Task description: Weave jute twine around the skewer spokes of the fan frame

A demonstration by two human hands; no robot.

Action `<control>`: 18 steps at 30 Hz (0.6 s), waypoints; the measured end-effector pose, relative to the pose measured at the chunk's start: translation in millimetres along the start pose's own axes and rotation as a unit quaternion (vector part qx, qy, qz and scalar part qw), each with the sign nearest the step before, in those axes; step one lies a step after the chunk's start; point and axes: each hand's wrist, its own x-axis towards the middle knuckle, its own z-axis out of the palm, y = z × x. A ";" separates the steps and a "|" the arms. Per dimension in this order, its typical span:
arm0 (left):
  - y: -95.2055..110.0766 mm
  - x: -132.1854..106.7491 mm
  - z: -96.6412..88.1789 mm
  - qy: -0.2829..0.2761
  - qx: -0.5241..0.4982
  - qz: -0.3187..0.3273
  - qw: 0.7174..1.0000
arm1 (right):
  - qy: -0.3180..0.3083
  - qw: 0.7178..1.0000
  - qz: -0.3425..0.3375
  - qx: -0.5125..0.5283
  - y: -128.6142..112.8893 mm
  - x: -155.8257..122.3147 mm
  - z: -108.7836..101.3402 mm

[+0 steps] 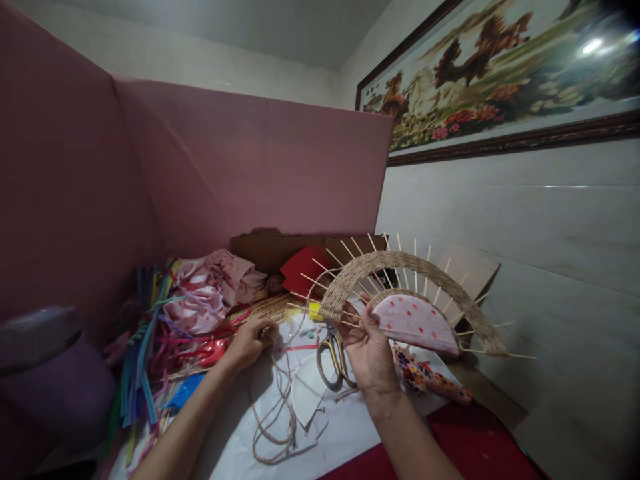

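Observation:
My right hand (pixel 369 350) grips a half-round woven fan piece (pixel 415 293) by its left end and holds it up. Twine is wound in an arc through thin wooden sticks that fan outward, around a pink dotted fabric centre (pixel 415 322). My left hand (pixel 249 341) is down on the table to the left, fingers curled around jute twine (pixel 280 407), which trails in loose loops over the white sheet (pixel 345 427).
Scissors with gold handles (pixel 336 360) lie under the right hand. Pink cloth (pixel 207 293), coloured strips (pixel 143 360), red paper (pixel 306 267) and a floral fabric roll (pixel 433 380) crowd the table. A pink partition (pixel 225 167) stands behind; a tiled wall with a framed picture (pixel 500 67) rises at right.

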 end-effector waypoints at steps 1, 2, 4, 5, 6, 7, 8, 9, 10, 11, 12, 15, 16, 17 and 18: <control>0.6 -0.2 -1.2 -0.004 0.007 0.001 1.000 | -0.001 1.000 0.001 0.001 -0.2 0.2 0.2; 0.5 -0.5 -2.1 -0.009 0.011 0.000 1.000 | -0.002 1.000 0.000 0.001 -0.3 0.4 0.4; -1.5 -0.8 -3.5 -0.017 0.014 -0.001 1.000 | -0.009 1.000 -0.005 -0.002 -0.5 0.6 0.5; -3.2 -0.9 -4.2 -0.020 0.014 -0.001 1.000 | -0.013 1.000 -0.007 -0.004 -0.5 0.5 0.4; -5.2 -0.9 -4.9 -0.022 0.014 0.000 1.000 | -0.017 1.000 -0.009 -0.006 -0.4 0.5 0.3; -7.4 -1.0 -5.7 -0.023 0.013 0.001 1.000 | -0.019 1.000 -0.010 -0.006 -0.4 0.3 0.2; -9.5 -1.1 -6.8 -0.021 0.014 0.002 1.000 | -0.019 1.000 -0.009 -0.005 -0.2 0.1 0.1; -11.5 -1.2 -8.0 -0.018 0.015 0.003 1.000 | -0.017 1.000 -0.007 -0.005 -0.1 0.0 0.0; -13.2 -1.4 -9.3 -0.014 0.016 0.003 1.000 | -0.015 1.000 -0.005 -0.004 0.0 -0.1 -0.1; -14.4 -1.7 -10.6 -0.011 0.018 0.002 1.000 | -0.013 1.000 -0.003 -0.004 0.1 -0.2 -0.3; -15.2 -2.0 -11.9 -0.010 0.020 0.001 1.000 | -0.011 1.000 -0.002 -0.005 0.1 -0.1 -0.4; -13.9 -2.7 -14.8 -0.023 0.021 -0.001 1.000 | -0.008 1.000 -0.002 -0.006 0.2 0.6 -0.8; -12.3 -2.8 -15.4 -0.029 0.021 0.000 0.999 | -0.007 1.000 -0.002 -0.005 0.2 0.8 -0.9; -10.3 -2.9 -15.9 -0.035 0.023 0.002 0.999 | -0.006 1.000 -0.002 -0.005 0.1 0.9 -0.8; -8.2 -2.9 -16.2 -0.041 0.026 0.005 0.999 | -0.004 1.000 -0.002 -0.004 0.0 0.7 -0.6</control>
